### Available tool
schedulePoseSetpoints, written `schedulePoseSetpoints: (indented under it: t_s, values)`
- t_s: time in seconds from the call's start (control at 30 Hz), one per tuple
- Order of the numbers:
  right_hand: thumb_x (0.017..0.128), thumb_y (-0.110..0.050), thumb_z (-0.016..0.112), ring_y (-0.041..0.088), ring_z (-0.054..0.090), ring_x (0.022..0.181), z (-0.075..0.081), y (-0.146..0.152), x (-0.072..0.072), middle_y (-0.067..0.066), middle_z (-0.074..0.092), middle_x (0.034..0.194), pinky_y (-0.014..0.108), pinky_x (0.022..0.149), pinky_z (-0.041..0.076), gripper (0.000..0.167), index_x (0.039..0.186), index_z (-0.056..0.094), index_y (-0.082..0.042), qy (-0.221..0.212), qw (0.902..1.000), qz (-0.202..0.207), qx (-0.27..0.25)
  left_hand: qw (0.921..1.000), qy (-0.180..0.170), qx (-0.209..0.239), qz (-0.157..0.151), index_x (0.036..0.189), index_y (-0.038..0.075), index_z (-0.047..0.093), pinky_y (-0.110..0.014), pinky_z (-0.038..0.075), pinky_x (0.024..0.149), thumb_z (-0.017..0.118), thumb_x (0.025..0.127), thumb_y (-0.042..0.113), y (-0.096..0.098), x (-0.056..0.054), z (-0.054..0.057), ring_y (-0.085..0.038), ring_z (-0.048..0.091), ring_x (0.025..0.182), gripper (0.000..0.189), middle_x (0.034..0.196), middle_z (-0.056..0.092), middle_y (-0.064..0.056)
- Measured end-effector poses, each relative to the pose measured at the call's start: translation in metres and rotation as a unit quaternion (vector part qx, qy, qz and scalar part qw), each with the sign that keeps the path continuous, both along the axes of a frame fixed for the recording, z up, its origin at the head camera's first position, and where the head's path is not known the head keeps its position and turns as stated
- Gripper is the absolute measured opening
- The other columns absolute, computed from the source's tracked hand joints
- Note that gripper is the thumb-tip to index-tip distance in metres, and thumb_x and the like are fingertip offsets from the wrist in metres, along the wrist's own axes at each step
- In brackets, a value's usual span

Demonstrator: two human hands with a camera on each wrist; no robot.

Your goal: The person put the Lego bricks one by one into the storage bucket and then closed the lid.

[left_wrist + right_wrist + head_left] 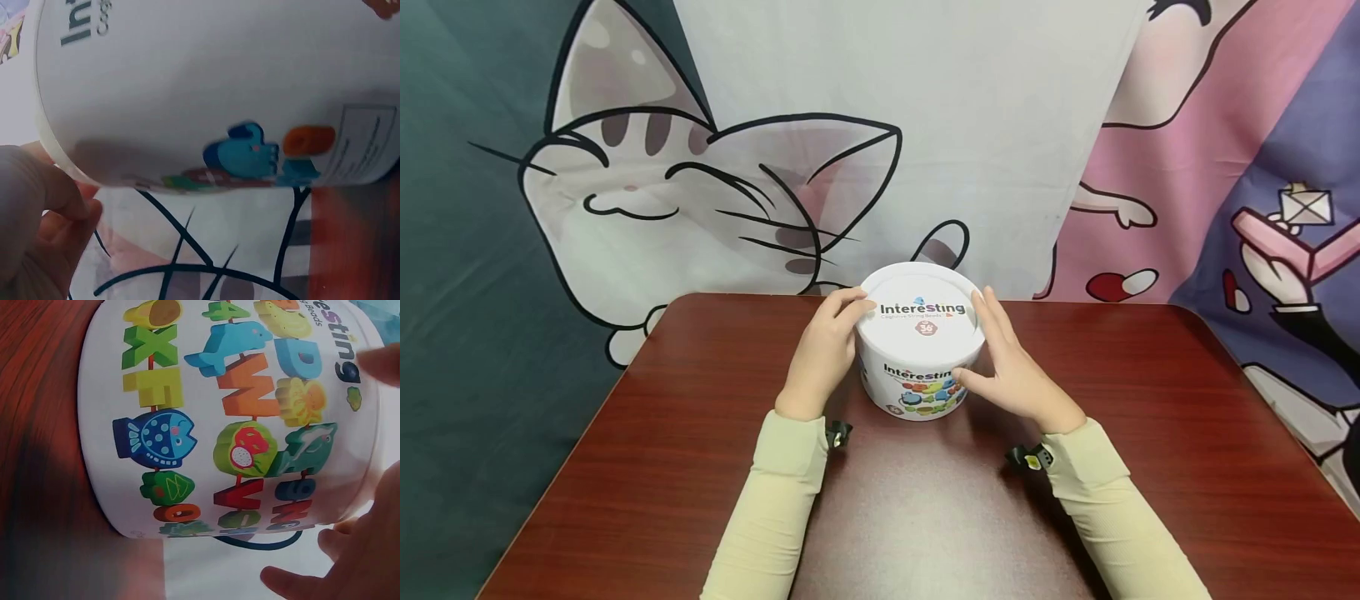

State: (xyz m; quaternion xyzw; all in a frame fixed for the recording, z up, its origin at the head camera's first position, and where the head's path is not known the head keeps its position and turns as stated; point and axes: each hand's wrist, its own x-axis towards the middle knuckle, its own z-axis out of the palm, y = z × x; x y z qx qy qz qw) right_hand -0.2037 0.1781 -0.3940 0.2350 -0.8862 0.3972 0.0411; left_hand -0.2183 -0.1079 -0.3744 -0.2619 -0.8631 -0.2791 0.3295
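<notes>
A round white tub (917, 392) of string beads stands upright on the table, its white lid (925, 342) on top. Colourful pictures of letters, fish and fruit cover its side in the right wrist view. At the lid's left edge, my left hand (820, 358) holds the rim with bent fingers; in the left wrist view the fingertips (90, 215) lie at that rim, partly behind it. My right hand (1015, 371) is at the tub's right side with fingers spread, thumb toward the printed front. Some right fingertips (281, 578) stick out past the lid edge.
The dark red wooden table (662, 467) ends just behind the tub. Beyond it hangs a cloth backdrop (1000, 125) with cartoon cats. A dark strap device (838, 433) sits at the left wrist and another strap device (1030, 457) at the right.
</notes>
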Motion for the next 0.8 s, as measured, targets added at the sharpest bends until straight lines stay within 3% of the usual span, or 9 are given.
schedulePoseSetpoints:
  t_s: [0.17, 0.47, 0.63, 0.7, 0.8]
  values:
    - [0.095, -0.039, 0.071, 0.029, 0.001, 0.156, -0.002, 0.000, 0.000, 0.005, -0.009, 0.170, 0.069, 0.116, 0.022, 0.099, 0.165, 0.003, -0.025, 0.012, 0.9999, -0.002, -0.007, 0.9996, -0.021, 0.015, 0.009, 0.110, 0.002, 0.074, -0.038, 0.054, 0.097, 0.057, 0.092, -0.013, -0.005, -0.001, -0.005, -0.028, 0.064, 0.113, 0.029, 0.121, 0.064, -0.013]
    - [0.105, -0.029, 0.055, 0.031, 0.009, 0.155, -0.005, 0.004, -0.001, 0.007, 0.002, 0.170, 0.068, 0.116, 0.022, 0.071, 0.164, 0.018, -0.018, 0.046, 0.9987, -0.005, -0.020, 0.9962, -0.041, 0.077, 0.001, 0.110, 0.002, 0.075, -0.039, 0.053, 0.099, 0.051, 0.096, -0.003, -0.003, -0.003, -0.009, -0.028, 0.062, 0.115, 0.029, 0.118, 0.066, -0.014]
    - [0.108, -0.028, 0.050, 0.032, 0.014, 0.154, 0.000, 0.006, -0.005, 0.011, 0.013, 0.169, 0.064, 0.119, 0.022, 0.064, 0.162, 0.023, -0.009, 0.047, 0.9987, -0.012, -0.017, 0.9902, -0.117, 0.076, 0.000, 0.127, 0.002, 0.069, -0.040, 0.042, 0.112, 0.050, 0.103, 0.017, 0.001, 0.000, -0.006, -0.028, 0.054, 0.130, 0.034, 0.135, 0.061, -0.013]
    - [0.109, -0.030, 0.047, 0.032, 0.014, 0.155, 0.005, 0.006, -0.010, 0.011, 0.014, 0.169, 0.060, 0.121, 0.020, 0.063, 0.162, 0.023, -0.007, 0.041, 0.9991, -0.010, -0.007, 0.9848, -0.166, 0.050, -0.003, 0.138, 0.002, 0.061, -0.040, 0.034, 0.118, 0.048, 0.105, 0.026, 0.003, -0.003, 0.000, -0.027, 0.045, 0.140, 0.043, 0.147, 0.054, -0.012]
    - [0.110, -0.036, 0.041, 0.030, 0.011, 0.155, 0.017, 0.003, -0.022, 0.010, 0.013, 0.169, 0.055, 0.123, 0.016, 0.064, 0.162, 0.021, -0.006, 0.017, 0.9996, 0.000, 0.021, 0.9704, -0.241, -0.007, -0.011, 0.152, 0.002, 0.044, -0.040, 0.022, 0.124, 0.043, 0.107, 0.035, 0.004, -0.011, 0.012, -0.025, 0.026, 0.152, 0.056, 0.161, 0.038, -0.011]
